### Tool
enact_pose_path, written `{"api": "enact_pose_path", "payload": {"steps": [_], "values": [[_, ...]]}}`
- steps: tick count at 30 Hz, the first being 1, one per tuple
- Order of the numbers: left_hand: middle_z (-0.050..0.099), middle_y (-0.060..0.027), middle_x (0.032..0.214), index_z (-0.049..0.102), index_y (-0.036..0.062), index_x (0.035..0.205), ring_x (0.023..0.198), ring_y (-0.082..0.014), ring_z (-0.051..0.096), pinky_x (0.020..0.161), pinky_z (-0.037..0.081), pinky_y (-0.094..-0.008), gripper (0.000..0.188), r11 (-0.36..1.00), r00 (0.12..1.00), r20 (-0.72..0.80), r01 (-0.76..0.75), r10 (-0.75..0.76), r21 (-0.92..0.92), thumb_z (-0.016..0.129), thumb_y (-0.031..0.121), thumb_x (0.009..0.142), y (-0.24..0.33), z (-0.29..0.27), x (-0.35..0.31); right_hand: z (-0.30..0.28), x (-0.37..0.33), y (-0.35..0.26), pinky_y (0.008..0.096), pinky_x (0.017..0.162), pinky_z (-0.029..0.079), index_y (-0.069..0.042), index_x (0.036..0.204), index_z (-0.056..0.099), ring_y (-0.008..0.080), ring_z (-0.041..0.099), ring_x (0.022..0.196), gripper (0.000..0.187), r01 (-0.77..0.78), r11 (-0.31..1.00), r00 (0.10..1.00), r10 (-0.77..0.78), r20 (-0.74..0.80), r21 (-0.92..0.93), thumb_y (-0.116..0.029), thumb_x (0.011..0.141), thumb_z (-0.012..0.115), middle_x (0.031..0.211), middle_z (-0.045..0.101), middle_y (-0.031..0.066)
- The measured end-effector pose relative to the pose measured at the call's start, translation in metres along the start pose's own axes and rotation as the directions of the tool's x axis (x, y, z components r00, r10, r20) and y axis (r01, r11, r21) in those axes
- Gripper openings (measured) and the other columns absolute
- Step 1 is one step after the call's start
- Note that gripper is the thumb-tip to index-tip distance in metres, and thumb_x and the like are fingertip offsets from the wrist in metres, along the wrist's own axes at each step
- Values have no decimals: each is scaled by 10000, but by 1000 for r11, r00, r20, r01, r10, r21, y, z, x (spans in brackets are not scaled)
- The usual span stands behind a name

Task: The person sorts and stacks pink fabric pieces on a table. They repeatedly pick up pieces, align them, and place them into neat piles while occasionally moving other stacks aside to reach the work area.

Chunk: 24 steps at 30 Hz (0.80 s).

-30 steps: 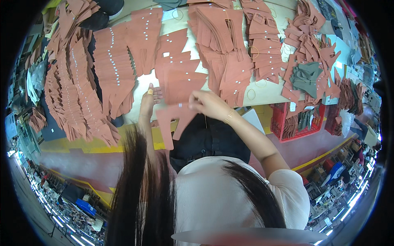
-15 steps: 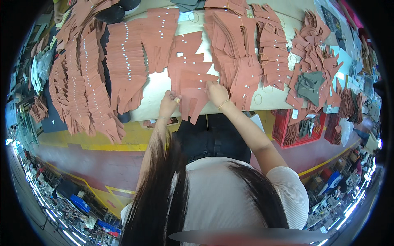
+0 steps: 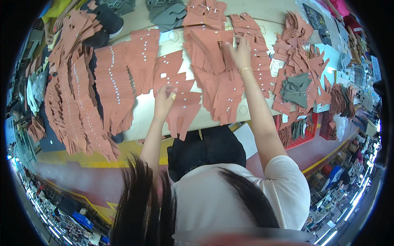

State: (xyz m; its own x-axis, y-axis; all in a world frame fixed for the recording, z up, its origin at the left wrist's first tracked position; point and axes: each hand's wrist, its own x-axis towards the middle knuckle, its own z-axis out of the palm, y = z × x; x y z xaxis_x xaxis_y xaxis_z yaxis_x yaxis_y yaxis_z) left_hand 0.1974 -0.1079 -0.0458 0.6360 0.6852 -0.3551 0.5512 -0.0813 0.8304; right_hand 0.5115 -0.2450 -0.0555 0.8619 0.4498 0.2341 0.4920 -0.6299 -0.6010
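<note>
One curled left hand (image 3: 165, 104) lies over fanned salmon cut pieces (image 3: 186, 98), centre frame; the right hand (image 3: 241, 53), upper centre, has fingers at slotted salmon panels (image 3: 209, 49); cannot tell whether either grips.

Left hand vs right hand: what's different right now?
Reach: the left hand is nearer the body, at the left edge of the middle reddish stack; the right hand is farther out, by the upper right edge of the next stack.
Wear: the left has something yellow on its thumb; the right has a gold bracelet at the wrist.
Shared: both are among reddish cut pieces.
</note>
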Motion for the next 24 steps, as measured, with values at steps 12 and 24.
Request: {"api": "enact_pose_path", "payload": {"steps": [12,24], "values": [[640,-90,1110,579,-13,1194,979,-136,613,864,480,-276,336,937,987,152,101,-52,-335,633,224,962,65,41,16,27,27,16,362,850,546,80,1218,490,247,654,1016,698,-621,515,779,322,538,591,-314,760,842,1144,637,180],[623,-76,1077,573,-12,1189,931,-133,599,853,492,-280,306,939,980,124,188,-158,-288,607,206,977,58,22,-5,16,6,5,392,963,484,9,1346,423,310,601,1164,683,-236,823,969,157,193,517,-214,811,784,1231,620,218]]}}
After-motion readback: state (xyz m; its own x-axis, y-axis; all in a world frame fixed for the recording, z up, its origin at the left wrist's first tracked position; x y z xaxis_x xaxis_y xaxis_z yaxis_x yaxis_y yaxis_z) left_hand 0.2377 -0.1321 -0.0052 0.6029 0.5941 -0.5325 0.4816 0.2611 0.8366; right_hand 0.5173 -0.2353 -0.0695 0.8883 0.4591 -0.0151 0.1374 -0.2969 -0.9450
